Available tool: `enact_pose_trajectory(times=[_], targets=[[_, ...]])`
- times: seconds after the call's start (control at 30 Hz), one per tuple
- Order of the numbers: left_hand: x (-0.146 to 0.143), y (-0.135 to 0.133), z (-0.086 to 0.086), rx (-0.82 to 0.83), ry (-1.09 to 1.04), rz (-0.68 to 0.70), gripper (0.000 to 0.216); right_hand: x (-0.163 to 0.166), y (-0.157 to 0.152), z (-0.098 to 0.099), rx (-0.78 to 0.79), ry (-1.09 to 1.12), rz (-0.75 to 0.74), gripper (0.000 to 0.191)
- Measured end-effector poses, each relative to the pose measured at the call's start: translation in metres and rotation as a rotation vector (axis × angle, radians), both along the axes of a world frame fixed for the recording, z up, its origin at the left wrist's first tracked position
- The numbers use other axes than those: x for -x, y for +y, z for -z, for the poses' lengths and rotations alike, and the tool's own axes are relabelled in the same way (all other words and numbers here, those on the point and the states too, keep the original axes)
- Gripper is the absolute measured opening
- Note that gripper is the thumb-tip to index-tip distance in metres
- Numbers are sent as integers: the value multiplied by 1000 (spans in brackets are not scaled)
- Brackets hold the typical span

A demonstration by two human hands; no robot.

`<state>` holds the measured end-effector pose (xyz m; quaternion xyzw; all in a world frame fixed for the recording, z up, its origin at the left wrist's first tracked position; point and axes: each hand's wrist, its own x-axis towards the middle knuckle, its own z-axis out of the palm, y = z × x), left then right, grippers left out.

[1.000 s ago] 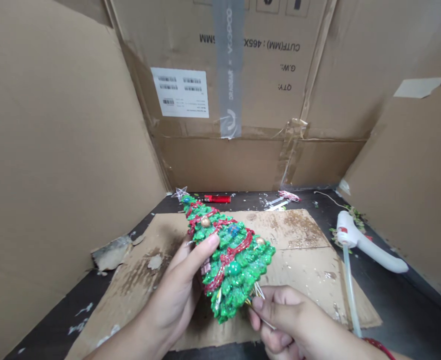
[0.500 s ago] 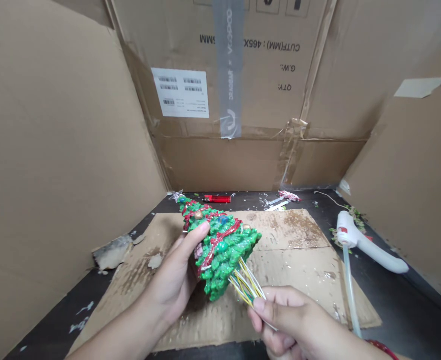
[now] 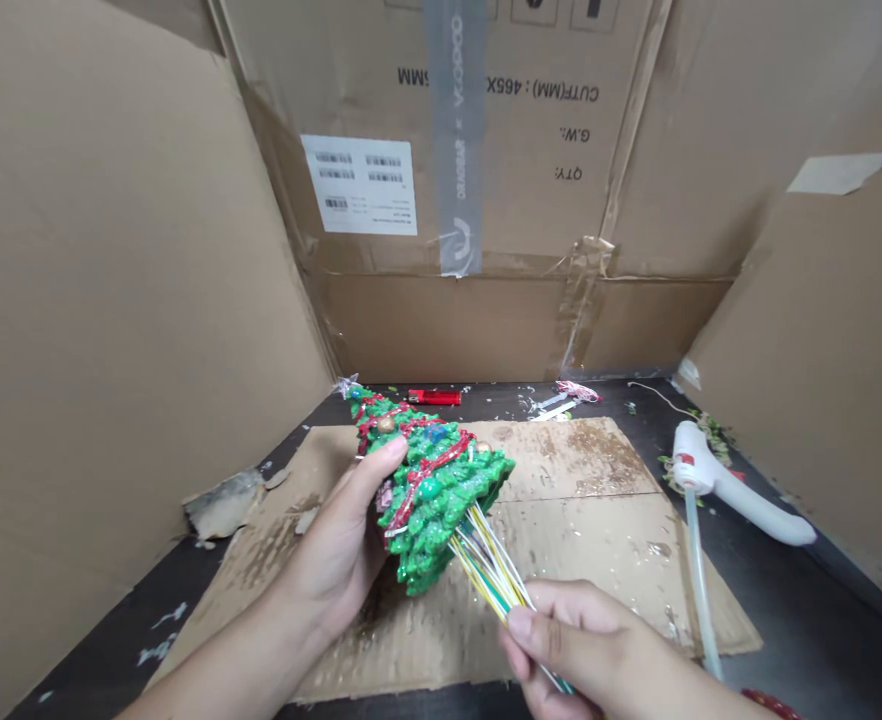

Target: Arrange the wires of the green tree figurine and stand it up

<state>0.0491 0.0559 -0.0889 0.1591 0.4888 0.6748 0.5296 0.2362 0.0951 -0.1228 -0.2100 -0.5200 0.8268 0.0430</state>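
A small green Christmas tree (image 3: 441, 480) lies tilted in the air, its silver star tip (image 3: 347, 385) pointing to the upper left. Red garland and coloured baubles run over it. My left hand (image 3: 351, 520) grips the tree from the left side, thumb on top. Out of the tree's underside comes a bundle of thin white, yellow and green wires (image 3: 490, 565). My right hand (image 3: 568, 640) pinches this bundle between thumb and fingers, some way below the tree's base. Beneath both hands is a glue-spotted cardboard sheet (image 3: 576, 560).
To the right lies a white glue gun (image 3: 741, 500) with a clear glue stick (image 3: 700, 580). A red lighter (image 3: 435, 398) and red-white string (image 3: 580, 390) are at the back. Cardboard walls (image 3: 456, 320) enclose the back and sides. A greyish scrap (image 3: 223, 503) lies left.
The tree has shifted slightly left in my left hand. A longer stretch of the wire bundle now shows between the tree and my right hand, and the wires look straighter.
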Motion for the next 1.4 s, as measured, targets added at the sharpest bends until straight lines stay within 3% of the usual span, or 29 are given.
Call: enact_pose_trajectory(times=[0.17, 0.23, 0.3, 0.37, 0.47, 0.53, 0.77, 0.87, 1.4], targets=[[3, -1, 2, 75, 33, 21, 58, -12, 5, -16, 37, -45, -188, 41], [5, -1, 2, 90, 42, 29, 60, -17, 11, -26, -36, -83, -285, 35], [7, -1, 2, 104, 47, 38, 62, -21, 17, -36, -383, -176, -243, 32], [7, -2, 1, 126, 41, 80, 63, -23, 23, -43, -659, -261, -58, 26], [5, -4, 0, 151, 18, 179, 64, -23, 28, -45, -834, -170, 175, 28], [2, -6, 0, 138, 17, 224, 65, -24, 28, -42, -908, -136, 243, 26], [0, -10, 0, 91, 40, 269, 69, -29, 22, -33, -1234, -20, 214, 40], [0, -9, 0, 81, 69, 273, 68, -28, 21, -34, -1296, 33, 209, 43], [1, -9, 2, 80, 80, 303, 65, -28, 20, -31, -1303, 47, 225, 43]])
